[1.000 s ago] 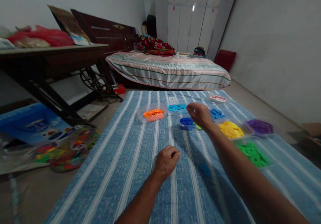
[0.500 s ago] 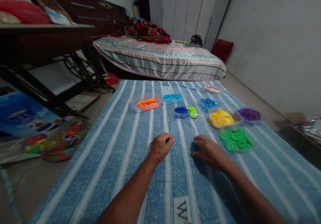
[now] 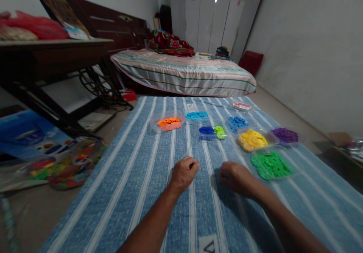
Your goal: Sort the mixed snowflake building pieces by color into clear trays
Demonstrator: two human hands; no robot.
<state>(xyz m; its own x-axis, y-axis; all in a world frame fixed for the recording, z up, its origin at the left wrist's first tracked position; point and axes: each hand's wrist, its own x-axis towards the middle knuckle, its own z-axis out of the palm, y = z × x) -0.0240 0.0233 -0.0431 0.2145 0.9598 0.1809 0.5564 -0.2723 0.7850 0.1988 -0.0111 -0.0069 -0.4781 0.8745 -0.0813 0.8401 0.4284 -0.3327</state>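
Note:
My left hand (image 3: 184, 173) rests in a fist on the blue striped cloth (image 3: 136, 177). Close to its right, my right hand (image 3: 236, 178) lies on the cloth with its fingers curled under; what they hold, if anything, is hidden. Beyond both hands stand clear trays of small coloured pieces: orange (image 3: 169, 123), light blue (image 3: 196, 115), dark blue with lime green (image 3: 211, 131), blue (image 3: 237, 121), yellow (image 3: 252, 140), purple (image 3: 285, 135) and green (image 3: 271, 165). The green tray is the one nearest my right hand.
A bed (image 3: 184, 73) with a striped cover stands past the cloth. A dark table (image 3: 42, 60) with iron legs is at the left. A clear bag of mixed coloured pieces (image 3: 68, 164) lies on the floor at the left. A small white and red box (image 3: 241, 105) sits on the cloth's far edge.
My right hand came back from above the dark blue tray and dropped onto the cloth beside my left hand, where a small blue heap lay. Since then its fingers have curled in. The left fist stayed put.

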